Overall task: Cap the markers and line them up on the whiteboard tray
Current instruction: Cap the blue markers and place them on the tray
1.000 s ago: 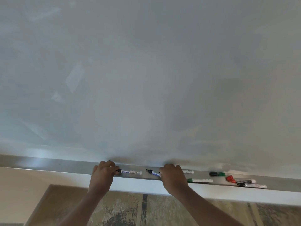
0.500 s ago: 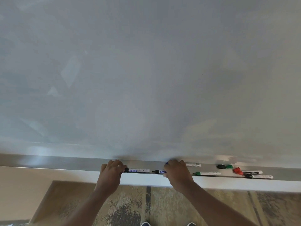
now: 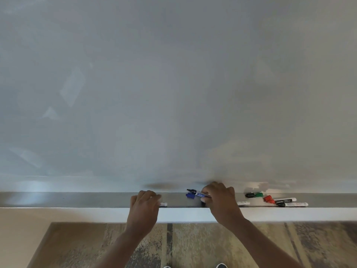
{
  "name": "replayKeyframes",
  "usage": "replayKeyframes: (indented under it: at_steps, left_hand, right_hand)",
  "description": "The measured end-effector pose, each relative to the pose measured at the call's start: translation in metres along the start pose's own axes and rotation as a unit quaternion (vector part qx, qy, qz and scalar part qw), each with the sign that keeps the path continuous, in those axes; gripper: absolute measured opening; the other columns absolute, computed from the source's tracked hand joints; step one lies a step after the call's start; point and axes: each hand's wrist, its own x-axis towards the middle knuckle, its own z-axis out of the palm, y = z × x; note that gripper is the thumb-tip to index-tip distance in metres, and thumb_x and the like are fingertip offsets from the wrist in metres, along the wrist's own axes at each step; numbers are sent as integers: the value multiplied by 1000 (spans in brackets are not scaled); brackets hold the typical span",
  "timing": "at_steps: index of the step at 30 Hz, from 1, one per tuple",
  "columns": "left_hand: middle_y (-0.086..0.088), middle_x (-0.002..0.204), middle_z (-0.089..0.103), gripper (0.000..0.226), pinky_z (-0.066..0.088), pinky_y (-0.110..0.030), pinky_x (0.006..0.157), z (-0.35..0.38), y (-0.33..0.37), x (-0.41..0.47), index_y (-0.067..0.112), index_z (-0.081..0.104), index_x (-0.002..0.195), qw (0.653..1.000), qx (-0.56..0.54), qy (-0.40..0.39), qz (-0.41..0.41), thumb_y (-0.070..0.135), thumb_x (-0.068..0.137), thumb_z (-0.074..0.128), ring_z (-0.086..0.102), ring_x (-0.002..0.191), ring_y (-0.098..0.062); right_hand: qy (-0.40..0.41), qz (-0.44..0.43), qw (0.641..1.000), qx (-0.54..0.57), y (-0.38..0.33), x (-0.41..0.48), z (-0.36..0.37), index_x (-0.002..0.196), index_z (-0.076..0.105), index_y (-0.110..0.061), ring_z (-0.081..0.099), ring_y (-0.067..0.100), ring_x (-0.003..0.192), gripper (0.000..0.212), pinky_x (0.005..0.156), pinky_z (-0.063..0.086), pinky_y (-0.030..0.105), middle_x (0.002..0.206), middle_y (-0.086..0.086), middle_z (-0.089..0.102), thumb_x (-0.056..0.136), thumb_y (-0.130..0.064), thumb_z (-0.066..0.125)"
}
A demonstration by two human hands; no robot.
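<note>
Head view: long grey metal whiteboard tray (image 3: 77, 200), bare stretch left of my left hand (image 3: 144, 206), which covers a white marker (image 3: 163, 204), grip unclear. My right hand (image 3: 220, 199) pinches uncapped blue-labelled marker (image 3: 199, 194) over a blue cap (image 3: 190, 195); more markers crowd right.

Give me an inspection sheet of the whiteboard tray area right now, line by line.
Surface: metal whiteboard tray, bare at left.
Job's things: blue marker uncapped, blue cap beside its tip; loose black cap, green cap and red cap; two markers at right.
Clutter: nothing seen.
Hands: right hand holds the blue marker; left hand covers another marker.
Cables: nothing seen.
Surroundings: blank whiteboard, patterned carpet, shoe tips.
</note>
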Motion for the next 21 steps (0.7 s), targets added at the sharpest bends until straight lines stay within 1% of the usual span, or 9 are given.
replayKeyframes:
  at_steps: [3, 5, 8, 9, 11, 14, 15, 17, 21]
  left_hand:
    - [7, 99, 76, 18, 54, -40, 83, 15, 41, 7, 23, 79, 102, 999, -25, -16, 40, 13, 87, 77, 68, 93, -19]
    - [8, 100, 75, 14, 53, -37, 86, 28, 64, 13, 25, 77, 103, 997, -33, -29, 62, 18, 94, 68, 66, 94, -18]
    - [7, 103, 71, 20, 53, -35, 90, 49, 98, 23, 27, 74, 106, 995, -31, -53, 73, 26, 100, 54, 65, 96, -17]
    - [6, 102, 71, 22, 54, -34, 88, 55, 111, 27, 27, 74, 105, 995, -28, -63, 71, 28, 101, 52, 66, 93, -17]
    - [4, 98, 71, 23, 56, -31, 77, 67, 132, 33, 27, 73, 98, 995, -4, -82, 59, 31, 101, 50, 68, 84, -17]
    - [3, 90, 69, 22, 51, -31, 62, 79, 157, 41, 21, 73, 85, 993, 36, -112, 3, 30, 92, 54, 69, 75, -20]
    - [2, 89, 68, 21, 52, -31, 60, 82, 164, 43, 20, 73, 83, 992, 47, -120, -14, 30, 90, 56, 70, 74, -21]
    - [1, 90, 68, 19, 56, -33, 63, 87, 173, 46, 19, 74, 85, 989, 71, -127, -31, 28, 91, 57, 72, 75, -23]
    - [-1, 94, 71, 18, 60, -35, 69, 92, 179, 50, 18, 74, 93, 983, 119, -138, -26, 12, 93, 57, 73, 82, -22]
  right_hand:
    - [36, 38, 999, 0, 24, -14, -22, 94, 63, -37, 51, 13, 83, 6, 70, 24, 37, 87, -17, 59, 89, -34, 66]
    - [49, 55, 997, 6, 32, -21, -35, 95, 64, -37, 52, 14, 85, 6, 72, 24, 37, 87, -18, 61, 90, -34, 65]
    - [62, 72, 995, 12, 45, -31, -53, 96, 66, -37, 53, 15, 87, 7, 74, 27, 38, 87, -16, 62, 90, -32, 64]
    - [65, 78, 995, 14, 50, -35, -59, 96, 66, -36, 53, 15, 87, 7, 75, 28, 38, 87, -15, 63, 91, -32, 64]
    - [66, 83, 994, 18, 58, -44, -69, 97, 66, -36, 52, 16, 87, 9, 75, 30, 39, 88, -15, 63, 91, -30, 63]
    - [74, 88, 993, 29, 69, -56, -80, 96, 66, -35, 52, 16, 85, 11, 75, 34, 40, 88, -15, 63, 90, -26, 65]
    - [79, 93, 992, 32, 74, -60, -83, 95, 66, -36, 51, 15, 84, 11, 75, 34, 40, 87, -15, 62, 90, -25, 66]
    - [85, 96, 991, 38, 81, -66, -87, 93, 65, -36, 50, 13, 83, 10, 74, 33, 39, 85, -16, 59, 91, -27, 66]
    - [91, 83, 991, 54, 90, -75, -93, 94, 65, -37, 50, 11, 85, 6, 77, 31, 39, 87, -17, 60, 93, -31, 64]
